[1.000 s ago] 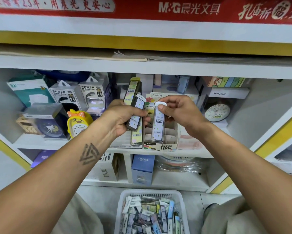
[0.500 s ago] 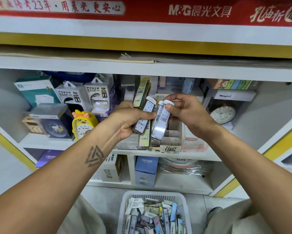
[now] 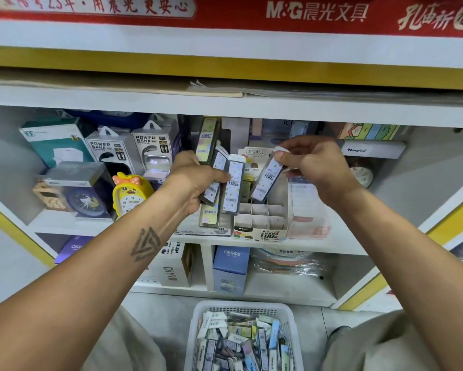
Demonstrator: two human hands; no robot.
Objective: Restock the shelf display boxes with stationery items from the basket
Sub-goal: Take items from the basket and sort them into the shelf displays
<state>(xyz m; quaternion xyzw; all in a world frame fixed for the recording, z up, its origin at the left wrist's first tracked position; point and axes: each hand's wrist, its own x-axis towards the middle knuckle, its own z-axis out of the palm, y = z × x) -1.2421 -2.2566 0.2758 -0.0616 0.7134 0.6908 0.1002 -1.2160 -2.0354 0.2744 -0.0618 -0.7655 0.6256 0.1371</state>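
Right hand (image 3: 317, 167): fingers pinch the white cap end of one lead case (image 3: 267, 180), which hangs tilted with its lower end over the back slots of the display box (image 3: 260, 231) on the shelf (image 3: 292, 246).

Left hand (image 3: 195, 180): fingers wrapped round a fan of several more cases (image 3: 231, 184), just left of the box.

Basket (image 3: 198, 319) below on the floor, well stocked.

Handling, judged: cases are light, stiff plastic with glossy labels, likely slippery. A grip at the cap keeps the body free to enter a slot. Cardboard dividers look thin and would buckle if pushed askew, so I should lower the case straight in. The fan could slide apart if my grip eases.
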